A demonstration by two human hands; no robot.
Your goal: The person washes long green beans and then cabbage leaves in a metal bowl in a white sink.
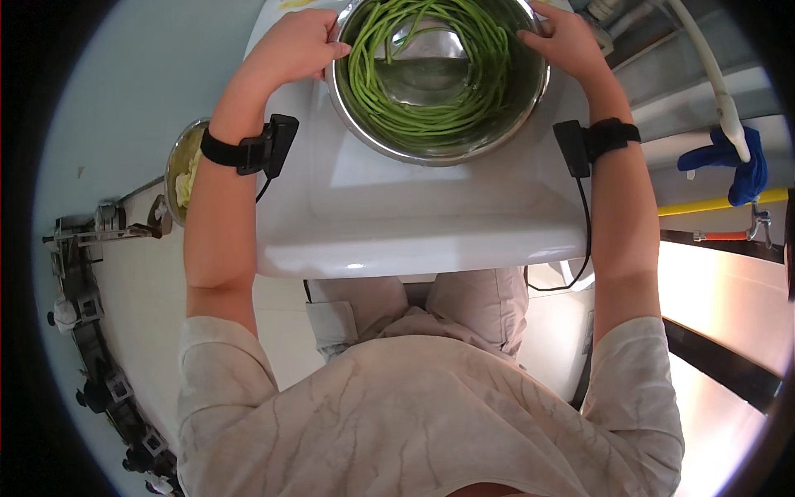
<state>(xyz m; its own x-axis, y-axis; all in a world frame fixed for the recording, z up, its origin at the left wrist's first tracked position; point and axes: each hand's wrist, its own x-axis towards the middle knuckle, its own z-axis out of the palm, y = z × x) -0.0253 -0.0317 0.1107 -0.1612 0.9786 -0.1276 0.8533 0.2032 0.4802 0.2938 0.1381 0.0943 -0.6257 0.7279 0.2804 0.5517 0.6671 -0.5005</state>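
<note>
A round stainless steel basin [438,156] is at the top of the view, over a white ceramic sink [428,205]. Long green beans [428,121], which look like yardlong beans, lie coiled in a ring around its shiny bottom. My left hand [301,46] grips the rim on the left, thumb over the edge. Across from it, my right hand [566,38] holds the right rim, thumb pointing inward. The fingers under the rim are partly hidden. Whether the basin rests on the sink or is held above it, I cannot tell.
Left of the sink, a metal bowl [176,140] holds pale yellow-green leaves [184,184], partly behind my forearm. To the right hang a white hose [714,81] and a blue cloth [745,164], near a yellow pipe [702,205] and a metal tap [759,222]. Black cables run from both wrist straps.
</note>
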